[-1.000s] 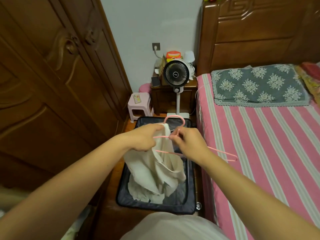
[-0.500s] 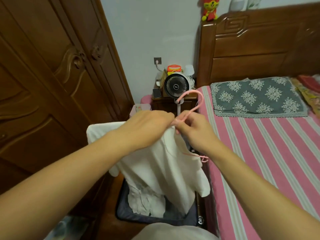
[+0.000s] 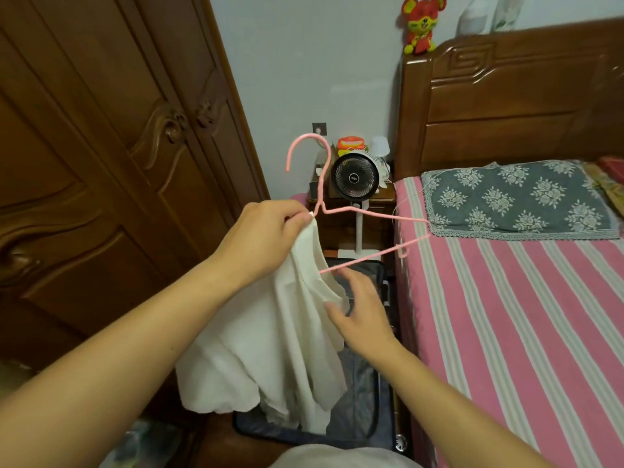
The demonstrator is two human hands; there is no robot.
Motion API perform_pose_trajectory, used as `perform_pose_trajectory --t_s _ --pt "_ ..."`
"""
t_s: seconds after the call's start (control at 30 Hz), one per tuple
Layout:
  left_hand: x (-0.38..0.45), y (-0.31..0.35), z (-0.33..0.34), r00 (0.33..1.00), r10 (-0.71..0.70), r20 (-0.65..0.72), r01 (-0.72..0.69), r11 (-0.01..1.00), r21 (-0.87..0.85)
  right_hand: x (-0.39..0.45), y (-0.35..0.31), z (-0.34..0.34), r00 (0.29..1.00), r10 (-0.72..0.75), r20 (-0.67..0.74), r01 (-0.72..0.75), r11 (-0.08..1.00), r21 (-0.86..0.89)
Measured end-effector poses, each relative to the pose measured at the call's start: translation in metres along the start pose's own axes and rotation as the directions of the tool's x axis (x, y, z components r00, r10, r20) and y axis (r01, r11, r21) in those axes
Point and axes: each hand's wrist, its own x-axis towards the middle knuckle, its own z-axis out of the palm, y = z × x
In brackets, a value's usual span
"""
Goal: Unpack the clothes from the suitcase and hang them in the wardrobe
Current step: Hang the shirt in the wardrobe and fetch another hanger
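Observation:
A cream garment [image 3: 270, 349] hangs from my left hand [image 3: 260, 238], which pinches its top together with the neck of a pink wire hanger [image 3: 371, 214]. The hanger's right arm sticks out bare toward the bed, and its hook points up. My right hand [image 3: 361, 312] is below the hanger with fingers spread, touching the cloth's right edge. Under the garment lies the open dark suitcase [image 3: 364, 417] on the floor. The brown wooden wardrobe [image 3: 101, 163] stands at the left with its doors closed.
A bed with a pink striped sheet [image 3: 523, 332] and a grey floral pillow [image 3: 513, 201] fills the right side. Behind the suitcase stand a black fan [image 3: 354, 177] and a wooden nightstand [image 3: 351, 214]. The floor strip between wardrobe and bed is narrow.
My right hand has let go of the hanger and dropped to the cloth's right edge. My left hand raised the hanger, which now stands upright with its right arm free of the garment.

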Motion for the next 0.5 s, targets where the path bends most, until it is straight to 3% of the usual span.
perform_pose_trajectory --t_s 0.17,0.23,0.33,0.4,0.5 --pt "-0.004 -0.014 -0.027 0.994 0.043 -0.104 -0.052 0.995 -0.090 0.011 0.005 0.000 0.915 -0.082 0.396 0.165 0.970 -0.179" --pt "-0.009 -0.039 -0.045 0.988 0.028 -0.155 -0.043 0.995 -0.093 0.011 0.028 -0.028 0.932 -0.164 0.324 0.261 0.923 -0.284" --pt "-0.029 -0.076 -0.062 0.987 0.133 -0.089 -0.133 0.991 0.004 0.034 0.042 -0.092 0.935 -0.308 0.178 0.355 0.778 -0.519" --pt "-0.039 -0.089 -0.064 0.979 0.190 -0.075 -0.185 0.980 0.069 0.058 0.029 -0.121 0.885 -0.387 0.258 0.455 0.608 -0.651" --pt "-0.038 -0.095 -0.071 0.974 0.194 -0.118 -0.191 0.981 0.038 0.080 0.005 -0.139 0.791 -0.508 0.341 0.591 0.493 -0.639"
